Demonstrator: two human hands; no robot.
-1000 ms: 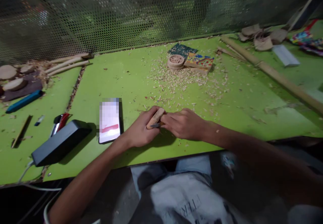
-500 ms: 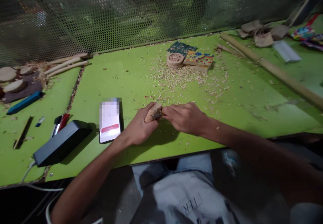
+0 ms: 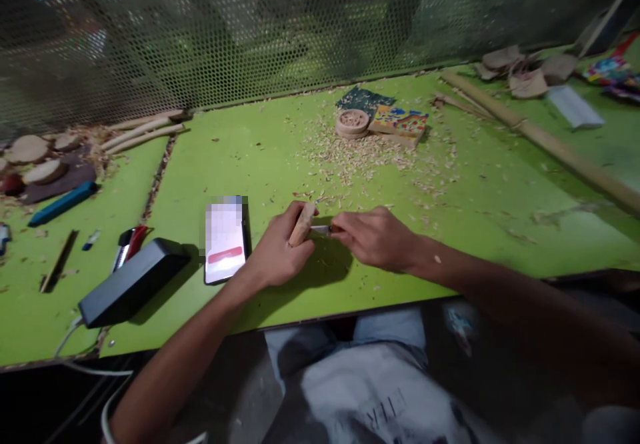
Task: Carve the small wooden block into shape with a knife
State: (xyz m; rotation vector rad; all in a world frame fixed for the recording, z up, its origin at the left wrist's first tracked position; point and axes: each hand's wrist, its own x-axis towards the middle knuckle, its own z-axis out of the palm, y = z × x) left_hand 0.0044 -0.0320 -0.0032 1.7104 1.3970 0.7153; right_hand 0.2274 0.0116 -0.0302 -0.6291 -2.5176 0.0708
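My left hand (image 3: 275,254) is closed round a small piece of pale wood (image 3: 302,224), held upright just above the green table (image 3: 240,157). My right hand (image 3: 373,237) is closed on a small knife whose blade (image 3: 320,229) points left at the wood, its tip just short of it. Wood shavings (image 3: 360,154) lie scattered on the table beyond both hands.
A phone (image 3: 225,239) lies left of my left hand, with a black box (image 3: 133,283), pens (image 3: 127,245) and a blue tool (image 3: 63,203) further left. A round wooden piece (image 3: 352,123) and painted blocks (image 3: 400,124) sit at the back. A long pole (image 3: 545,141) runs along the right. Mesh screen (image 3: 250,24) behind.
The knife blade has drawn away to the right and now shows clear of the wood. The wood piece is turned more upright in my left hand. The view shifted slightly.
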